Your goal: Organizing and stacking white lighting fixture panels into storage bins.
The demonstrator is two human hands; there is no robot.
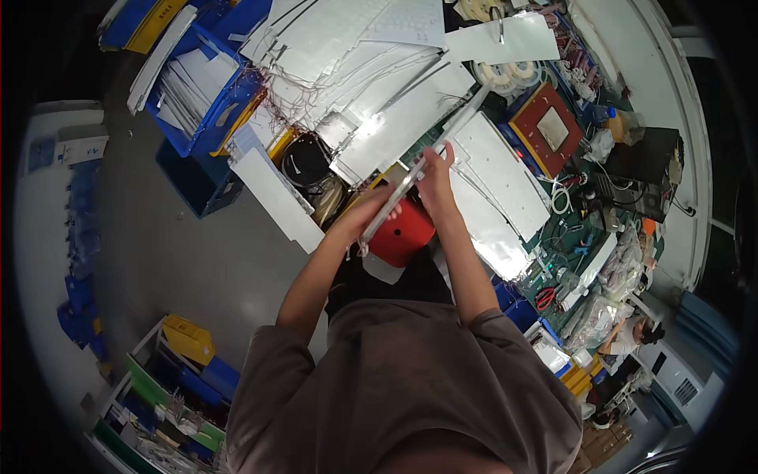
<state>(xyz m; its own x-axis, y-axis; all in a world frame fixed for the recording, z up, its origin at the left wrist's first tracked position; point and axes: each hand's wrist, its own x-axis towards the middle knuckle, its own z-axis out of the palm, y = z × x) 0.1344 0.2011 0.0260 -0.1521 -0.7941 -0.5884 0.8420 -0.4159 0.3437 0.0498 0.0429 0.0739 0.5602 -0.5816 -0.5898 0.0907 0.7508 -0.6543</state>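
Observation:
A long, thin, pale strip [407, 185] runs slantwise in front of me, its near end low on the left and its far end up over the bench. My left hand [373, 208] is closed round it close to the near end. Farther along, my right hand [434, 175] grips the same strip between thumb and fingers. Under the strip shows a red object with a dark round hole [397, 232], just above my lap. White flat panels [493, 186] lie on the bench right of my right hand. What the strip is made of is hard to tell.
Stacked white sheets with thin wires [347, 71] cover the far bench. Blue bins [197, 87] stand at the left. On the right are a red-brown framed board [549, 129], red-handled scissors [545, 298] and a black box [643, 166]. Another person [628, 336] sits far right.

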